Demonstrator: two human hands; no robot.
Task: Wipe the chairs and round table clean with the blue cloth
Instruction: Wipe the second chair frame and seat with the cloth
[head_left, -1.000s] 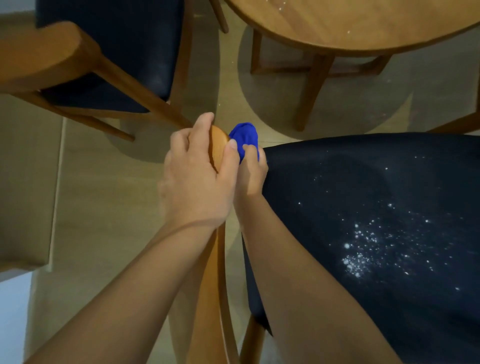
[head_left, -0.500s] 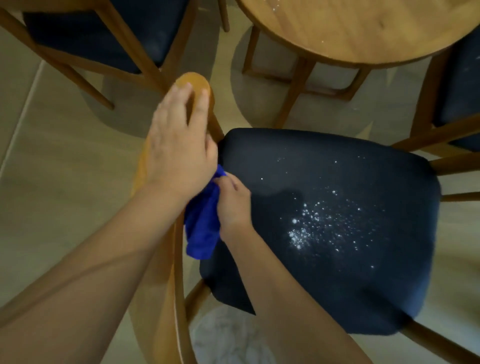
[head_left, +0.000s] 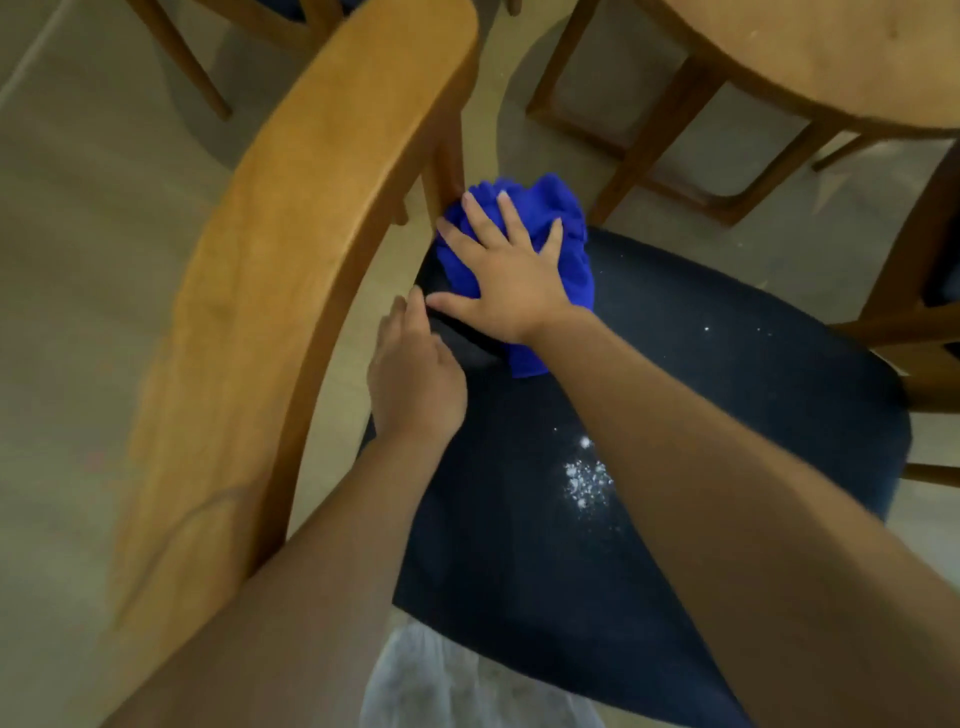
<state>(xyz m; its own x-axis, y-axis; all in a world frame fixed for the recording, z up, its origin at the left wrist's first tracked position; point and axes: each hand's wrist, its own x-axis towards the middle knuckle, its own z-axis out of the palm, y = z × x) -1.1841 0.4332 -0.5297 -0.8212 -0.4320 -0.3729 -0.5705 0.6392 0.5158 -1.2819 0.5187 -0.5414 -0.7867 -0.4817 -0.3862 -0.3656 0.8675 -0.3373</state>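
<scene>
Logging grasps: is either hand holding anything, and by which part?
The right hand presses flat, fingers spread, on top of the blue cloth, no grip. The left hand touches the seat edge; whether it holds cannot be told.

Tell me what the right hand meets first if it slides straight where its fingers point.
Right hand, flat on the blue cloth, would probably push it into the chair's back post; depth is unclear.

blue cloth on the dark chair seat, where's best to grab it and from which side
Grip the raised, bunched folds at the far end of the crumpled blue cloth, coming down from above and the right: the curved wooden chair back crowds its left edge, and the right hand lies flat across its middle.
</scene>
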